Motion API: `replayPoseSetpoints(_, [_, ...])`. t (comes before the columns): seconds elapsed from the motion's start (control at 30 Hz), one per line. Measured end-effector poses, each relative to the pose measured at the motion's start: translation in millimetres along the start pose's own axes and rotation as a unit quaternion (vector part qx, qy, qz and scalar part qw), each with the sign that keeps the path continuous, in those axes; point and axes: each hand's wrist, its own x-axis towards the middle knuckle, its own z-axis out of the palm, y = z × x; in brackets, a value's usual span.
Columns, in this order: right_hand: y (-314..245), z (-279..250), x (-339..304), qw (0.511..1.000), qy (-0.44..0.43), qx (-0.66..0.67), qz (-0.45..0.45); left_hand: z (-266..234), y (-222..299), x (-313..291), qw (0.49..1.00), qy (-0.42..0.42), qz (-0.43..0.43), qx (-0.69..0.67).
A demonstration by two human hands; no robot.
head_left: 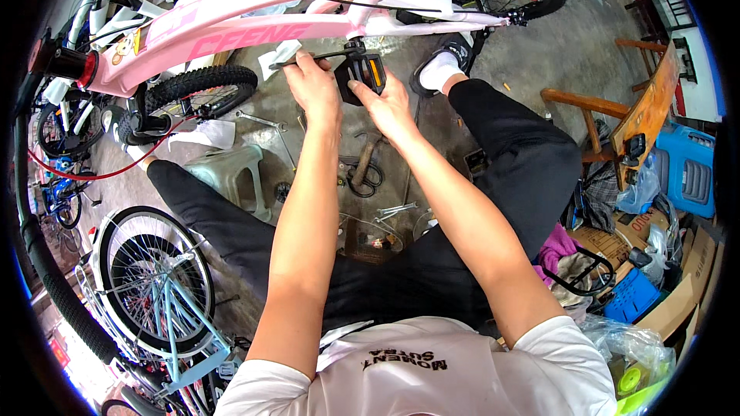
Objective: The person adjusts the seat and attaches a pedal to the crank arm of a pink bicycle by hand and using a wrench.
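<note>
A pink bicycle frame [254, 38] stretches across the far side in front of me. At its crank, my right hand [385, 108] is closed on a black pedal [372, 69] with an orange reflector. My left hand [312, 85] grips a thin dark wrench [333, 54], which reaches toward the pedal's axle. The wrench's other end pokes out left of my fingers, near a piece of white wrapping [284, 52]. Whether its jaw sits on the axle is hidden.
Combination wrenches [397, 209] and a hammer [364, 160] lie on the floor between my legs. A grey-green stool [231, 166] stands left, near a spoked wheel [158, 281]. On the right are a wooden chair [647, 108], a blue plastic stool [684, 169] and cardboard [697, 277].
</note>
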Motion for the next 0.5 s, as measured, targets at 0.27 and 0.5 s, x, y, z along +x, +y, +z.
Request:
replayPoseSetpoints(0.27, [0,3,-1,1.000,-0.016,0.017,-0.005,-18,-59,44,0.851,-0.118,-0.408,-0.310])
replayPoseSetpoints(0.5, [6,2,4,1.000,-0.007,0.008,-0.010,-37,-9,48,0.973,0.052,-0.213,-0.078])
